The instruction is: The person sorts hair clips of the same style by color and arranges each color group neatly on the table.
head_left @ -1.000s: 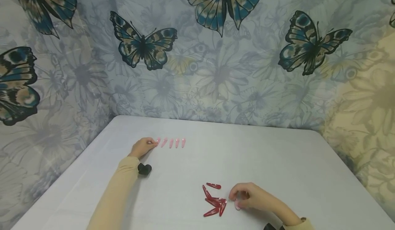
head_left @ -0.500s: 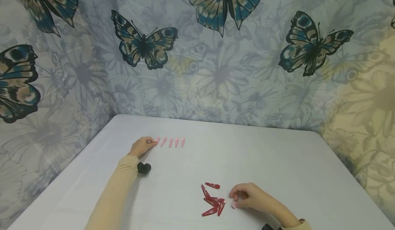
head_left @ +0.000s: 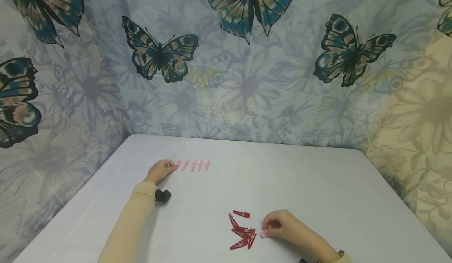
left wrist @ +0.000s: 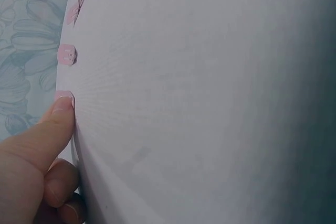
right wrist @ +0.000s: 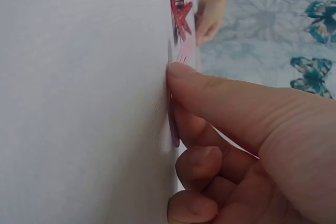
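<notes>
At the far left of the table, a row of several pink snap hair clips [head_left: 193,165] lies with gaps between them. My left hand [head_left: 159,171] pinches the end clip of that row; in the left wrist view, the thumb covers most of this pink clip [left wrist: 65,96]. Nearer the front, my right hand [head_left: 287,227] holds another pink snap hair clip [head_left: 263,234] between thumb and fingers, low at the tabletop. Its pale pink end [right wrist: 185,51] juts out past the thumb in the right wrist view. Just left of it lies a loose pile of red snap hair clips [head_left: 243,233].
One red clip [head_left: 241,214] lies a little apart, behind the pile. The white table [head_left: 300,176] reaches back to a wall covering [head_left: 247,86] printed with butterflies and flowers. A dark device [head_left: 163,195] sits at the left wrist.
The pink clip in my right hand has turned and shifted slightly left, closer to the red pile. My left hand stays at the row's end clip. The head view has tilted a little.
</notes>
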{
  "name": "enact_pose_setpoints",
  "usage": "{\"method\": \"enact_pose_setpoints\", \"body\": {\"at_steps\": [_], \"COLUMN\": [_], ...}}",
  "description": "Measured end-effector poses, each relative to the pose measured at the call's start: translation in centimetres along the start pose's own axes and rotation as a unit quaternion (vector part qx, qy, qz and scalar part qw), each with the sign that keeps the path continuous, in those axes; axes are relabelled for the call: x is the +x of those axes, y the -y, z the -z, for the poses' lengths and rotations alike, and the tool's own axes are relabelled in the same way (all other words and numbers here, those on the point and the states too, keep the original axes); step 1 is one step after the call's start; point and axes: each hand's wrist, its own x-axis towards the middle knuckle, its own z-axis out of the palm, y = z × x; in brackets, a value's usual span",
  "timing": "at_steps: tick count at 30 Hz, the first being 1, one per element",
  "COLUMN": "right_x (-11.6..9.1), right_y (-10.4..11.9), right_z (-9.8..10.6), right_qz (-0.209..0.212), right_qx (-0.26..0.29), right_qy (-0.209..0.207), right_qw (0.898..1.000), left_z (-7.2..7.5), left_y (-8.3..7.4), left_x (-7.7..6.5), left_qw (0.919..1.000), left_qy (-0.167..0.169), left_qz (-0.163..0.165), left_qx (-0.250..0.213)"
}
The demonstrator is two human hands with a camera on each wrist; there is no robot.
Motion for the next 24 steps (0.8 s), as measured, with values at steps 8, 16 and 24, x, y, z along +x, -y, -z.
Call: {"method": "enact_pose_setpoints", "body": {"at_steps": [8,16,24], "right_x": [0.1,0.1,0.2], "right_y": [-0.1,-0.4,-1.1], "right_z": [-0.2,0.0,0.2], "right_qz": [0.049,0.040,0.056], "right_qx": [-0.012,0.047,0.119], "right_qy": [-0.007,0.008,-0.018], "right_qw": [0.999,0.998,0.991], "left_z": [-0.1,0.1,0.1], "left_y": [0.2,0.0,-0.2], "left_x": [0.0,-0.2,-0.2], "left_qw": [1.0000,1.0000,1.0000], "left_qy": [-0.008,-0.007,-0.007], "left_qz": [-0.001,-0.001,0.000], "left_qx": [0.000,0.000,0.001]}}
